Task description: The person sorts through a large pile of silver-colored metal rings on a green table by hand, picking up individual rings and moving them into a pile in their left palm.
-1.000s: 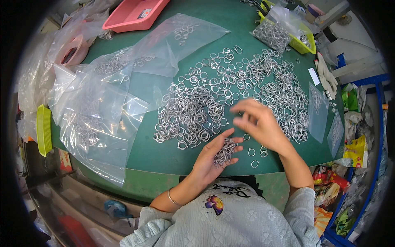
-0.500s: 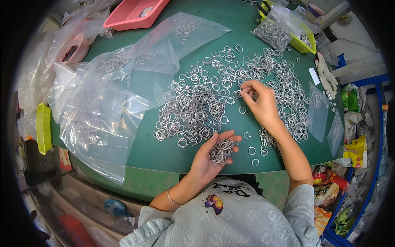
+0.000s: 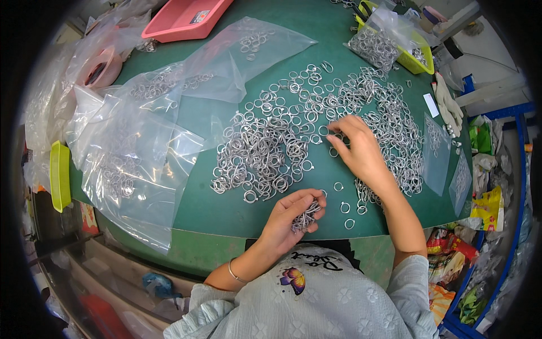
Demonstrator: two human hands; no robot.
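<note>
Silver rings (image 3: 303, 221) sit in the left hand (image 3: 283, 217), fingers closed round them; others lie beside the right hand (image 3: 361, 150), fingers parted.

silvery rings (image 3: 262, 152): clump (image 3: 304, 221) cupped in left hand (image 3: 280, 220), others heaped on green tabletop (image 3: 208, 216)

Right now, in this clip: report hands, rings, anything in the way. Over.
Left fingers curled around bunched metal rings. Right fingers bent at loose rings, grip unclear. Transparent bags off to the left, untouched.
</note>
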